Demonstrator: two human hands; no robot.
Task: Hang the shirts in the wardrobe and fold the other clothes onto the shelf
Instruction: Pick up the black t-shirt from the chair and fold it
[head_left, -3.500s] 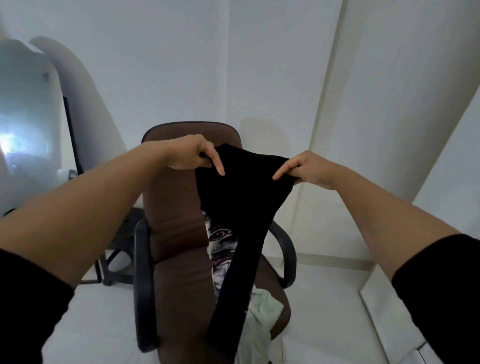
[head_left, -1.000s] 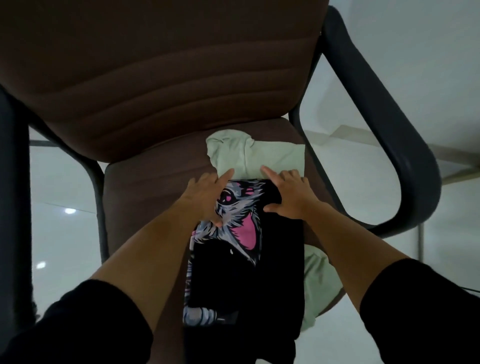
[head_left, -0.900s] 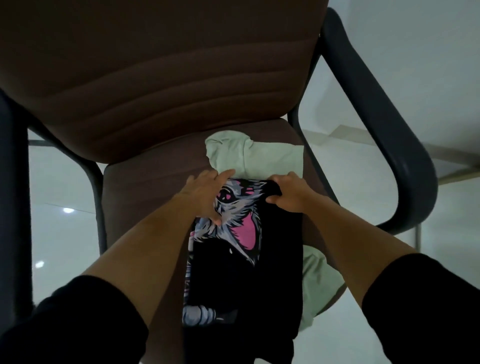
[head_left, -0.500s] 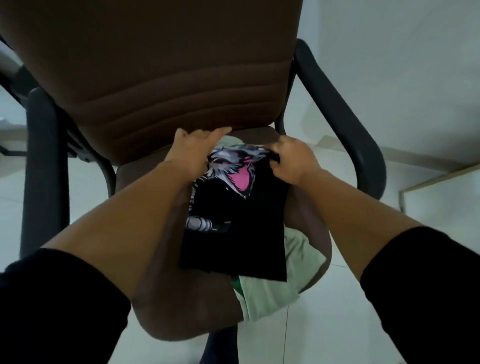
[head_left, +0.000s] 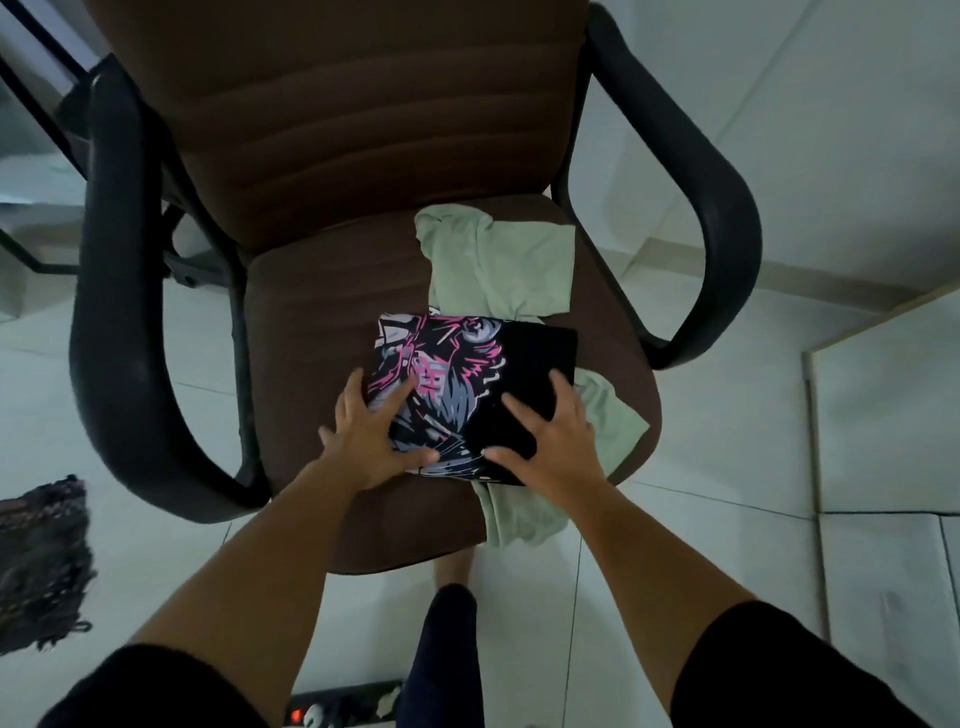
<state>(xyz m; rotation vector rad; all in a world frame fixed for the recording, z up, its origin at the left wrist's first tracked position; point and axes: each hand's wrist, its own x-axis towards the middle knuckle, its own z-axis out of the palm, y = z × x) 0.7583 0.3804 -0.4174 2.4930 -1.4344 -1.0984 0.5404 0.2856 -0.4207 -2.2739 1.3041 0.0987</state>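
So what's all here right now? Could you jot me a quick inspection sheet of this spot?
Surface: brown chair seat, black armrests.
Job's things: folded black printed garment lying on a crumpled pale green garment.
Clutter: dark fringed cloth on the floor.
Hands: left hand and right hand pressed flat on the black garment, fingers spread.
Cables: power strip on the floor, red light on.
Surroundings: pale tiled floor, white walls.

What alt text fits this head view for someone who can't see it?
Two hands, left and right, press flat on a folded black printed shirt lying over a pale green garment on a brown chair.
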